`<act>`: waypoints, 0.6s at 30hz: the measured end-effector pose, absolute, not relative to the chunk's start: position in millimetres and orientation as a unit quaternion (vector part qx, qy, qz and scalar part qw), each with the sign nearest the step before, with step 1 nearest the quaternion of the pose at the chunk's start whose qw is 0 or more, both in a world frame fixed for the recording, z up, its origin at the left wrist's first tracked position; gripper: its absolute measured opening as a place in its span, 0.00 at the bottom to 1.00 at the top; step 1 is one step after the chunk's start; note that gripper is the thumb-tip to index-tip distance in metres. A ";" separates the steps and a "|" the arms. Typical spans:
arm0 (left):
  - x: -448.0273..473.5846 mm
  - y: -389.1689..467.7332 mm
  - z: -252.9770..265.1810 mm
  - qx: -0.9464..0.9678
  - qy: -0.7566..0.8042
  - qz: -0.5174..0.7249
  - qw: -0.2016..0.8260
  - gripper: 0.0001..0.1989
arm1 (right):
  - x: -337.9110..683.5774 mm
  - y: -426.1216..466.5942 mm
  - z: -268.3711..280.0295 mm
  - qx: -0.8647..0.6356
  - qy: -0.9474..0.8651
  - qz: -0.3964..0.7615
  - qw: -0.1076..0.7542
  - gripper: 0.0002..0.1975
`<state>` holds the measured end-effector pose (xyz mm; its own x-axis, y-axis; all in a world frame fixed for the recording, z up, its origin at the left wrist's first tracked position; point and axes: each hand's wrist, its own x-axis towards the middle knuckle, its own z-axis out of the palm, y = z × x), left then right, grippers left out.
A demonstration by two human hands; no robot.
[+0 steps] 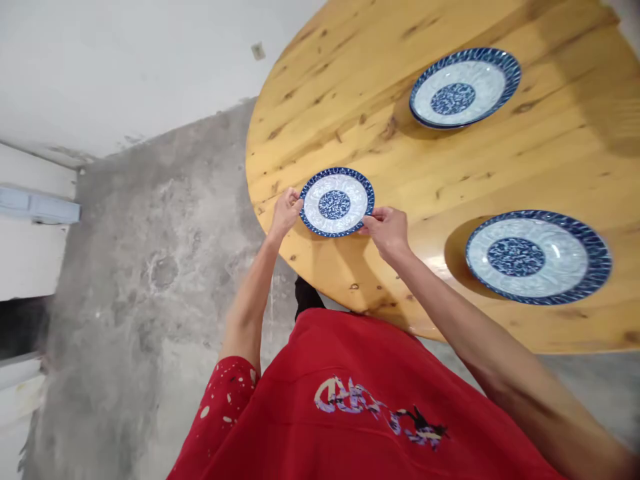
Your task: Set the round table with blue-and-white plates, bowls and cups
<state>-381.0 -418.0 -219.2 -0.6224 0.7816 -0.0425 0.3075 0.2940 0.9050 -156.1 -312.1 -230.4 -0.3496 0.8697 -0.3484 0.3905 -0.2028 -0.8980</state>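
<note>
A round blue-and-white plate (357,193) with a dark blue patterned rim is held between my two hands at the near left part of the wooden table. My left hand (287,212) pinches its left rim between thumb and fingers. On the opposite side, my right hand (387,230) grips the lower right rim, the thumb on top. Whether the plate touches the tabletop or sits slightly above it, I cannot tell. A matching plate (565,260) lies to the right of my right forearm, and another matching plate (480,83) rests farther back.
The round wooden table (330,100) has a curved edge running along the left and front, close to my body. Grey concrete floor (165,320) spreads out to the left. A white wall (150,60) with a small socket (258,51) stands behind.
</note>
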 end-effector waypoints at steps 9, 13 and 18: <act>-432.8 -383.9 -258.4 0.430 0.694 0.447 0.366 0.09 | -189.3 -361.4 -253.5 -0.655 -0.426 0.546 0.302 0.06; -451.3 -375.1 -267.1 0.467 0.659 0.433 0.400 0.09 | -205.9 -381.1 -262.2 -0.690 -0.401 0.505 0.329 0.08; -465.1 -367.9 -258.5 0.498 0.645 0.411 0.410 0.05 | -222.8 -388.6 -257.0 -0.716 -0.415 0.474 0.302 0.07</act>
<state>-465.1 -367.9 -258.5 -0.1682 0.9784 -0.1205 0.3047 0.1679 0.9375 -222.8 -388.6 -257.0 0.2064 0.8800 -0.4278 0.3074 -0.4734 -0.8255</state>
